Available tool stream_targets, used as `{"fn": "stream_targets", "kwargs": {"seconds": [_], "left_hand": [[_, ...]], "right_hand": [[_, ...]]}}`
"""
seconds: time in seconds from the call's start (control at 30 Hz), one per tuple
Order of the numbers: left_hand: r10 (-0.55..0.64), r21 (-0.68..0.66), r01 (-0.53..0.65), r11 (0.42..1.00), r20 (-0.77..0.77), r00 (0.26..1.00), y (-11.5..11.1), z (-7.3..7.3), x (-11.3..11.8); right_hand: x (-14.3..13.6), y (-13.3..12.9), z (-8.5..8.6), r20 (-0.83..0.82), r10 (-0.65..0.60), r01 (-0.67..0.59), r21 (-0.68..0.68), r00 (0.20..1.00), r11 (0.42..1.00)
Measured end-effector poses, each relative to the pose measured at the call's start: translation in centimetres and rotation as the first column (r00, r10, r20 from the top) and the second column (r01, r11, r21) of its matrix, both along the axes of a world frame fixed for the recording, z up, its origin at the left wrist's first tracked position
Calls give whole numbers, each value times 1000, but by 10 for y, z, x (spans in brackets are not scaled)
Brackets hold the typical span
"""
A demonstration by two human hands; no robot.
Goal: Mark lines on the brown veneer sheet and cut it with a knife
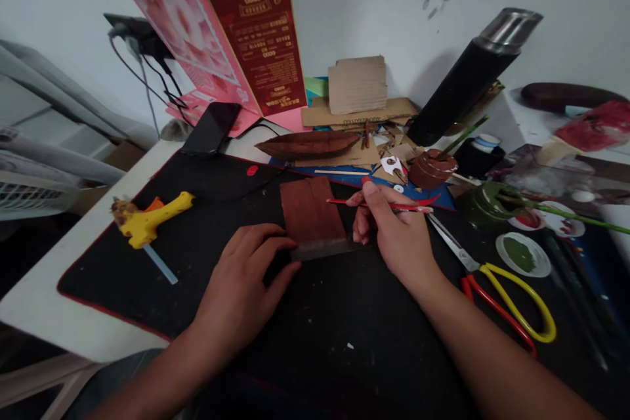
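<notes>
A reddish-brown painted cardboard piece [312,210] lies flat on the black mat, in front of me. Along its near edge runs a clear ruler-like strip [322,249]. My left hand [249,266] has its thumb and fingertips around the strip's left end, fingers curled. My right hand [394,230] is closed round a slim red pencil-like tool [344,201], whose tip points left over the cardboard. The lower fingers of that hand rest by the strip's right end. Scissors [475,266] with red and yellow handles lie partly open just right of my right wrist.
A yellow glue gun [155,216] lies at left, a phone [212,128] behind it. A brown boat-shaped piece [308,144] and cardboard scraps [358,85] sit at the back. A black flask [465,82], brown paint jar [432,169] and green paint jar [489,203] stand right.
</notes>
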State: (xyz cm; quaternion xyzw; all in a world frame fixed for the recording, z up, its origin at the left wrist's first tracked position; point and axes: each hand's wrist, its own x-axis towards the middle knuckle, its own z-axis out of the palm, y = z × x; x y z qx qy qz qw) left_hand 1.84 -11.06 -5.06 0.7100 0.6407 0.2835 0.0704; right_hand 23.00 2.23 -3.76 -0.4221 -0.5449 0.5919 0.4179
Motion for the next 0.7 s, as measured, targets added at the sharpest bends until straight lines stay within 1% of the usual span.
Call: {"fn": "stream_targets", "kwargs": {"seconds": [0.17,0.37,0.6,0.7], "left_hand": [[32,8,-32,999,-1,999,-3,-1,-2],[21,-3,-21,1000,-1,1000,-3,1,-3],[-26,80,38,996,-149,989,-5,4,3],[-29,101,49,994,-184,983,-7,4,4]], "right_hand": [[-2,0,0,27,21,-21,19,999,1000],[-6,2,2,49,25,-26,21,999,999],[-7,3,4,64,24,-25,8,998,1000],[-8,3,4,59,18,-19,5,998,1000]]}}
